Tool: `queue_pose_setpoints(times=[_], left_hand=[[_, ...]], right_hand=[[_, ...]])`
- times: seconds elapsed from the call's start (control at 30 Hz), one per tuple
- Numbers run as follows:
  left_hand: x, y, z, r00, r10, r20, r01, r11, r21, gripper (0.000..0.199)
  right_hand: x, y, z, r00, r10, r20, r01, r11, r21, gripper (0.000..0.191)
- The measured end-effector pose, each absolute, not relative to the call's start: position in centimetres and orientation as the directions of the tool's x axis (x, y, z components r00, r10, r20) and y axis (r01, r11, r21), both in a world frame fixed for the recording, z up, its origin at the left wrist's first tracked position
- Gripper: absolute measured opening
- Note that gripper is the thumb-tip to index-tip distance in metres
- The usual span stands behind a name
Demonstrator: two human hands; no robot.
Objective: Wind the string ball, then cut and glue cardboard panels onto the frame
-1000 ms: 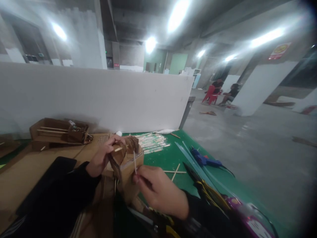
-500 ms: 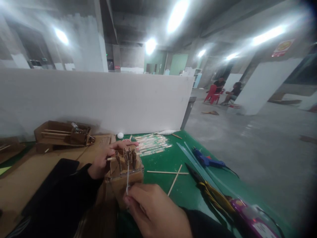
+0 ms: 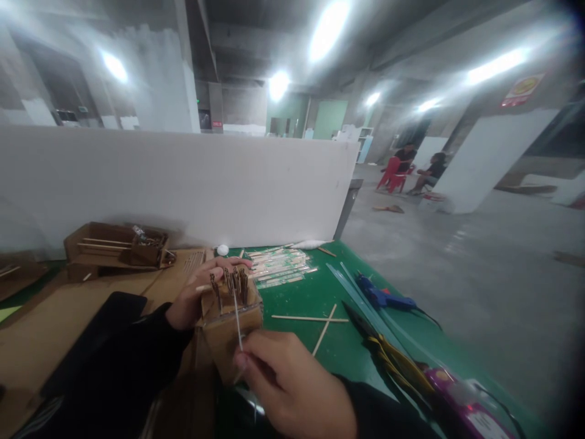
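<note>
A small cardboard box [image 3: 232,338] with several upright corrugated cardboard pieces [image 3: 235,285] on top stands before me, slightly tilted. My left hand [image 3: 192,296] is wrapped round its far left side, partly hidden behind the box, near a wooden stick that pokes out at the left. Between thumb and forefinger, my right hand [image 3: 292,381] pinches a thin white string [image 3: 237,320]. The string runs up taut over the front of the box to the cardboard pieces, and a loose end seems to hang below the fingers.
Packaged chopsticks [image 3: 283,265] lie behind the box. To the right are crossed sticks [image 3: 322,319], pliers [image 3: 393,360], clear glue sticks [image 3: 351,286], a blue glue gun [image 3: 384,294] and a purple power strip [image 3: 461,402]. A cardboard model [image 3: 114,247] stands left, before a white partition [image 3: 183,189].
My right hand has shifted slightly right and up, still pinching the string, which slants more. The box has tilted a little, and my left hand has moved slightly with it.
</note>
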State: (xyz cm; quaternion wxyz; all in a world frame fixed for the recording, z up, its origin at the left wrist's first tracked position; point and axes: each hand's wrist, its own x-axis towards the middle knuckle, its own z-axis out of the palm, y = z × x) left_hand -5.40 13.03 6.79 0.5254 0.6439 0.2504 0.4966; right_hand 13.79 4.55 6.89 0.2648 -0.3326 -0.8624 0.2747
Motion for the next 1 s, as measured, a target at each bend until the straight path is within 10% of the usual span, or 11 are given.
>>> queue_pose_setpoints(times=[0.33,0.6,1.0], left_hand=[[-7.9,14.0,7.2,0.462,0.828,0.318,-0.092,-0.312,0.946,0.018],[-6.9,13.9,6.2,0.471,0.825,0.312,-0.299,-0.183,0.936,0.039],[-6.9,14.3,4.1,0.393,0.857,0.334,-0.076,-0.332,0.94,0.065]], right_hand=[[13.9,5.8,6.5,-0.566,0.77,0.294,0.405,0.571,-0.714,0.027],[15.0,8.3,5.6,-0.431,0.85,0.302,0.428,0.487,-0.761,0.031],[15.8,9.3,6.0,-0.301,0.894,0.331,0.391,0.432,-0.813,0.02]])
